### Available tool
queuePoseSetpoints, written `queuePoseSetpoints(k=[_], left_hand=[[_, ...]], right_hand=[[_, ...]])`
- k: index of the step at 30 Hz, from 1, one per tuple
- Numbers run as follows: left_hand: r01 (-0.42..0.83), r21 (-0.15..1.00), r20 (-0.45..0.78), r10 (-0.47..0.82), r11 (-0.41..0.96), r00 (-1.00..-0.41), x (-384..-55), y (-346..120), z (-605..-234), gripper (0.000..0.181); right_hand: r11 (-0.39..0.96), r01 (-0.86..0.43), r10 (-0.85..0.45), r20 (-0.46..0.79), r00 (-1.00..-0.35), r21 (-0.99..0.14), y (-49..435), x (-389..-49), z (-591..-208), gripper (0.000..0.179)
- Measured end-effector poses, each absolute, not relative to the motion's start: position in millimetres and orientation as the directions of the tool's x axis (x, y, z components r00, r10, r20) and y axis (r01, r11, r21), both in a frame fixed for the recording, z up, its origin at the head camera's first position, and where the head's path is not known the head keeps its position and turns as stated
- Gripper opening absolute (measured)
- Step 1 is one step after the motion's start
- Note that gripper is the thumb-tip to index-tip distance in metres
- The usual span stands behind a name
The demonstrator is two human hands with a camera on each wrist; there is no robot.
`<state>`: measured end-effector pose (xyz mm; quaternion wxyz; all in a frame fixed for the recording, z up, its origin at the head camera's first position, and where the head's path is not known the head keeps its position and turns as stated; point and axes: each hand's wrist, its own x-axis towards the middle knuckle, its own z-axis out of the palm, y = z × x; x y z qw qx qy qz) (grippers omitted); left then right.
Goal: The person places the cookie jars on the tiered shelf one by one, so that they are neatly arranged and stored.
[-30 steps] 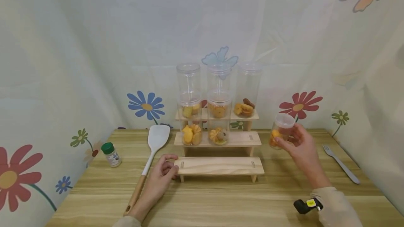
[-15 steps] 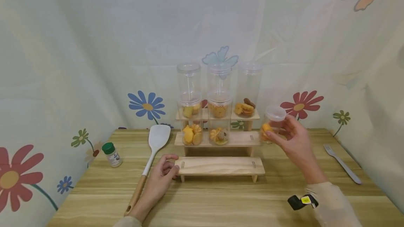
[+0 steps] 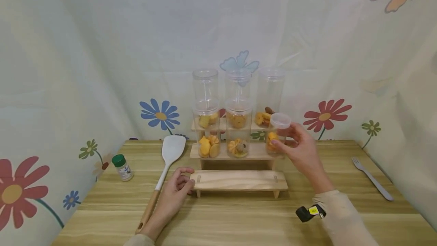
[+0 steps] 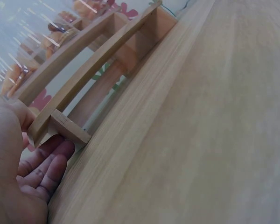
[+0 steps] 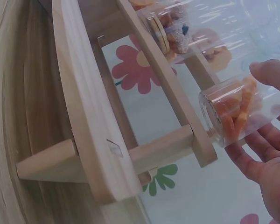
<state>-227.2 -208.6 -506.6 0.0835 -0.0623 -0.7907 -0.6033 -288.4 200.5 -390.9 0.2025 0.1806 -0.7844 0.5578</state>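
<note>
My right hand [image 3: 305,151] grips a short clear jar [image 3: 275,135] of orange biscuits by its side. The jar is upright at the right end of the middle tier [image 3: 257,154]; in the right wrist view its base [image 5: 212,116] is right by that tier's edge, and contact is hard to tell. With my left hand [image 3: 175,189] I pinch the left end of the wooden stand's lowest tier [image 3: 235,179], some fingers curled beneath it in the left wrist view. Two clear jars of biscuits [image 3: 206,132] [image 3: 238,132] stand on the middle tier. Several more [image 3: 271,90] stand on the top tier behind.
A white spatula [image 3: 173,149] with a wooden handle lies left of the stand, partly by my left forearm. Further left stands a green-capped shaker bottle [image 3: 123,169]. At the right lies a fork [image 3: 372,179]. Flowered cloth [image 3: 160,115] hangs behind the wooden table [image 3: 225,219].
My right hand has carried the jar leftward from beside the stand to the right end of the middle tier. The left hand has stayed on the lowest tier.
</note>
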Motion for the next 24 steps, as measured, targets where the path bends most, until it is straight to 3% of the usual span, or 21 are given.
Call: queuePoseSetpoints(k=[17,24], left_hand=[[0.202,0.942,0.210,-0.002,0.268,-0.978,-227.2,-207.5,-505.6,0.028],[0.193,0.947,0.202,-0.009,0.259,-0.979,-228.1,-207.3,-506.7,0.028]], right_hand=[[0.302,-0.451,-0.063,0.455,-0.888,-0.840,189.7,-292.8,-404.8,0.061],[0.373,-0.414,-0.074,0.418,-0.905,-0.830,190.9,-293.9,-411.4,0.065]])
